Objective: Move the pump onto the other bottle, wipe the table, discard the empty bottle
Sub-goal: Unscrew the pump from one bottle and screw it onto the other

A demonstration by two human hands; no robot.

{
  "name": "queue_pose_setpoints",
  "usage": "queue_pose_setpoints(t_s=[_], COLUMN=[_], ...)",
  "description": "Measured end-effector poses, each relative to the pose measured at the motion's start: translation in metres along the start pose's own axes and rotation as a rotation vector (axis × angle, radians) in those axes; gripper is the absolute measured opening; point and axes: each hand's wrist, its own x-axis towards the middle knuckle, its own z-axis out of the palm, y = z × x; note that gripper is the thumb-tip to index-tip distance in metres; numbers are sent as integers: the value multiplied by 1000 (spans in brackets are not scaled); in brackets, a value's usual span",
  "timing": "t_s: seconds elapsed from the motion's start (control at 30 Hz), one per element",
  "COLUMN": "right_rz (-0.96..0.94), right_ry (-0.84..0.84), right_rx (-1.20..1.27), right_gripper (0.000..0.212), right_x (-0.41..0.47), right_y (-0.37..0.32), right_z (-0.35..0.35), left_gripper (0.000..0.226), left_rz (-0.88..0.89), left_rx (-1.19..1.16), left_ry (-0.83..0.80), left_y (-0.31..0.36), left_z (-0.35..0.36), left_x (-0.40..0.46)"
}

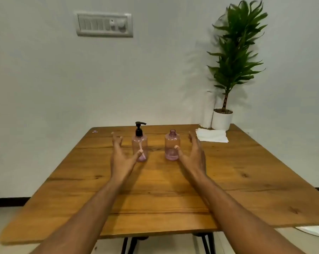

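Observation:
Two clear pink bottles stand upright on the wooden table (173, 195). The left bottle (139, 143) carries a black pump (139, 129) and holds only a trace of pink liquid at its base. The right bottle (172, 146) has a bare neck and a shallow layer of pink liquid. My left hand (121, 155) is open just left of the pump bottle, its thumb in front of the bottle. My right hand (193, 154) is open just right of the capless bottle, its thumb over the bottle's front. Neither hand grips anything.
A folded white cloth or tissue (211, 136) lies at the table's back right. Behind it a potted plant (228, 85) stands in a white pot. A small pink cap-like item (95, 131) lies at the back left corner. Something white (314, 230) lies on the floor at right.

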Motion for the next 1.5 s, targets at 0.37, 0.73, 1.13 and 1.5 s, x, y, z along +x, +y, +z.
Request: queue_pose_setpoints(t_s=[0.37, 0.73, 1.13, 1.5], right_rz=[121, 147, -290, -407], right_ry=[-196, -261, 363, 149], right_rx=[-73, -128, 100, 237], right_gripper=[86, 84, 73, 58], right_x=[24, -28, -63, -84], right_y=[33, 17, 9, -59], right_z=[35, 2, -10, 55], left_gripper=[120, 83, 86, 62], left_rz=[-128, -42, 32, 113], left_rx=[9, 119, 121, 106], left_ry=[-143, -249, -282, -306], left_y=[-37, -34, -23, -28], left_z=[39, 16, 6, 6], left_x=[28, -31, -55, -64])
